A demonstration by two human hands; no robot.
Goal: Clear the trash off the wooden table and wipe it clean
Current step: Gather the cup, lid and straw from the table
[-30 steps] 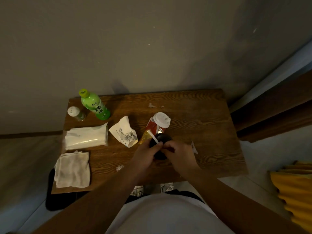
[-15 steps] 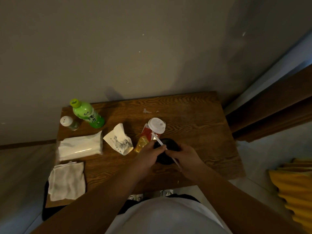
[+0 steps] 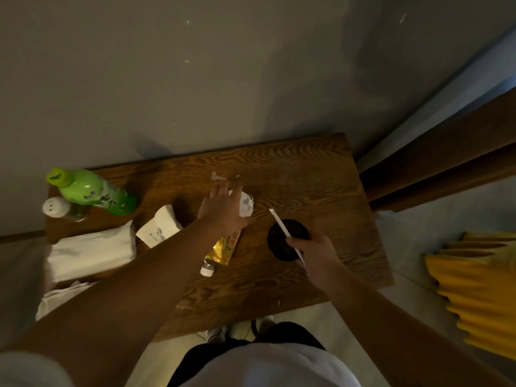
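My one camera sits on my head. It looks steeply down at the table (image 3: 307,174), close below, facing the wall (image 3: 195,65).

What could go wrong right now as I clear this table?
Your left hand is reaching over the lidded cup; a knock could tip it. The white stick pinched with the black lid in your right hand could slip out. The crumbs near the wall are easy to miss.

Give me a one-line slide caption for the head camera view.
Left hand reaches over the paper cup while right hand holds a white stick over a black lid.
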